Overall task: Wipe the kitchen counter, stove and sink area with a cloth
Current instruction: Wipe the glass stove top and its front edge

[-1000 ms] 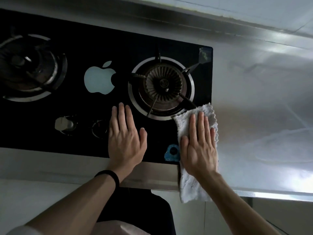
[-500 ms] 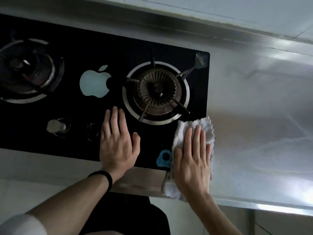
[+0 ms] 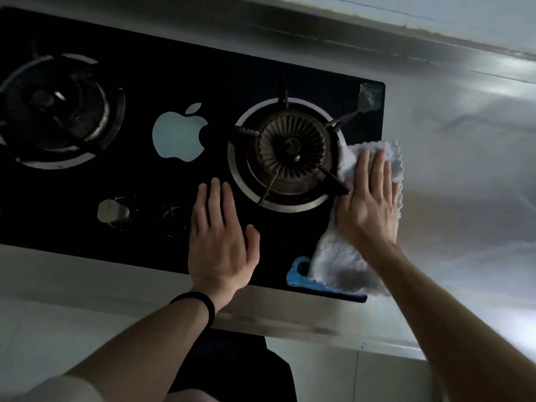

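Cloth [image 3: 342, 256] count: one, white and nubbly, lying at the right end of the stove [image 3: 174, 82], just beside the right burner [image 3: 290, 152]. Its right edge spills onto the steel counter [image 3: 464, 198], and its near end covers part of a blue label [image 3: 298, 274] at the stove's front corner.

Two hands are in view. The right hand [image 3: 367, 207] lies flat on top of the cloth, fingers straight and close together, pressing it down rather than gripping it. The left hand [image 3: 220, 242] rests palm down on the bare black glass in front of the right burner, fingers straight, thumb spread, holding nothing. One dark band [image 3: 197, 306] circles the left wrist.

The stove has two burners, the left burner [image 3: 55, 111] sitting in deeper shadow. One metal knob [image 3: 111, 213] stands out clearly on the front strip; a second control [image 3: 174, 219] beside it is too dark to make out.

As for marks, one pale apple-shaped logo [image 3: 181, 134] sits between the burners (a shape only, with no lettering). Any print on the blue label cannot be read. One small clear sticker [image 3: 368, 97] clings to the far right corner of the glass, also unreadable.
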`<control>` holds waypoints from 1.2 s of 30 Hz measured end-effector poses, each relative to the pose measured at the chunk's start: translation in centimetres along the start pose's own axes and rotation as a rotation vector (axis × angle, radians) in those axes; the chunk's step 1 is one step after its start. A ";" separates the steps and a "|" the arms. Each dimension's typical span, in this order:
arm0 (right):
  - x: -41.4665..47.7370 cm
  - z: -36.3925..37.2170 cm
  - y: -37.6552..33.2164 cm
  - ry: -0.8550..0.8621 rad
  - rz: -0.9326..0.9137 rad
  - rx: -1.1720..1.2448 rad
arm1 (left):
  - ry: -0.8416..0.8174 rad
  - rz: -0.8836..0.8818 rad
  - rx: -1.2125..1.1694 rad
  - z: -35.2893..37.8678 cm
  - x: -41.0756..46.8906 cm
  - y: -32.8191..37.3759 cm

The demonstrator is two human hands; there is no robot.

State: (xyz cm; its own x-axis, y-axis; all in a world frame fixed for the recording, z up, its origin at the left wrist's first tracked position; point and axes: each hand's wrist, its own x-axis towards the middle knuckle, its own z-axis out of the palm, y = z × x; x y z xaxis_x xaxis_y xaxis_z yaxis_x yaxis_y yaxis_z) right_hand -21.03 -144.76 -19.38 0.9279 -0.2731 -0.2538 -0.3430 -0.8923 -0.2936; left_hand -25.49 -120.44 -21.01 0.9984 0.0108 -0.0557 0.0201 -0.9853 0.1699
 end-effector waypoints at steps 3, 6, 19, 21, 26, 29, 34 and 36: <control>1.4 -0.1 -0.6 -0.019 0.017 0.010 | 0.003 0.010 -0.005 0.0 -0.1 -0.2; -1.3 0.6 -1.2 0.043 0.052 0.045 | -0.018 0.008 -0.003 0.0 -0.2 -0.1; -15.0 1.6 -1.8 -0.151 0.056 -0.022 | -0.088 0.039 -0.019 -0.7 0.1 -0.6; -15.7 1.8 -1.8 -0.143 0.054 -0.033 | -0.102 0.040 -0.018 -0.8 0.1 -0.4; -13.3 2.1 -0.9 -0.089 0.012 0.000 | -0.103 0.047 -0.015 -0.7 0.1 -0.5; -8.8 1.2 0.5 -0.052 -0.046 0.015 | -0.090 0.036 -0.029 -0.7 0.1 -0.3; 0.5 -1.8 2.6 -0.076 -0.235 -0.076 | -0.089 0.027 -0.024 -0.5 0.2 -0.4; 4.5 -3.0 2.8 -0.105 -0.324 -0.134 | -0.085 0.020 -0.024 -0.4 0.2 -0.4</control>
State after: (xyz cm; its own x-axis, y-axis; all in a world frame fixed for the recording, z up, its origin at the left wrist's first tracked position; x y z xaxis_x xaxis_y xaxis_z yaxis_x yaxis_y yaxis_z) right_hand -17.42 -149.58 -18.60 0.9628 0.0634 -0.2628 -0.0052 -0.9676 -0.2526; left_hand -25.32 -120.03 -20.73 0.9905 -0.0246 -0.1351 0.0023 -0.9808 0.1949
